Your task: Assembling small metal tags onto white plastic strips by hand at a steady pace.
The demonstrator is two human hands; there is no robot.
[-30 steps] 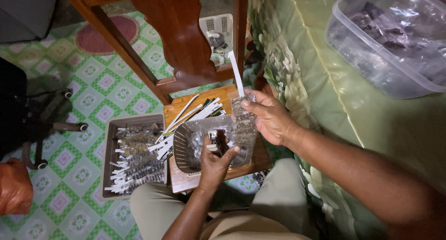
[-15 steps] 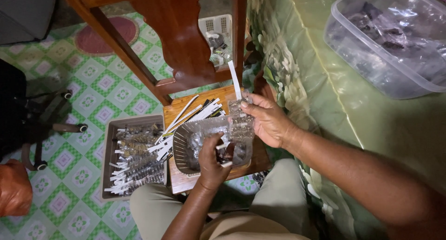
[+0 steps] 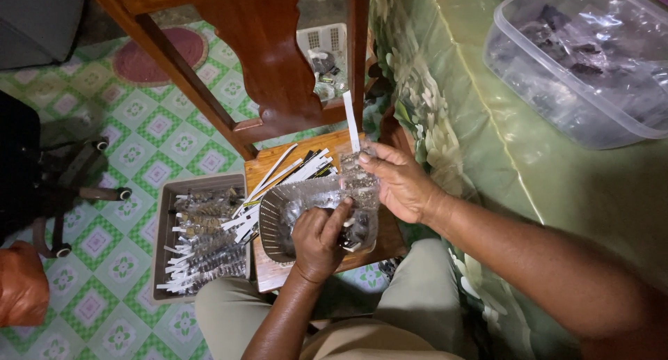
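Hands meet at frame centre: right hand [image 3: 403, 186] pinches a clear packet [image 3: 358, 179] with a white strip, left hand [image 3: 319, 238] reaches curled into the basket [image 3: 273, 224] on the wooden stool [image 3: 278, 280].

The left hand [image 3: 319, 236] is now sunk deeper into the grey basket [image 3: 273, 224], and the clear packet [image 3: 358, 182] is held lower by the right hand [image 3: 400, 182].

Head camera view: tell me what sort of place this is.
Likely a room in a home used for small packing work: a patterned tile floor, a wooden chair, a flowered cloth over a table, and a tray of filled packets.
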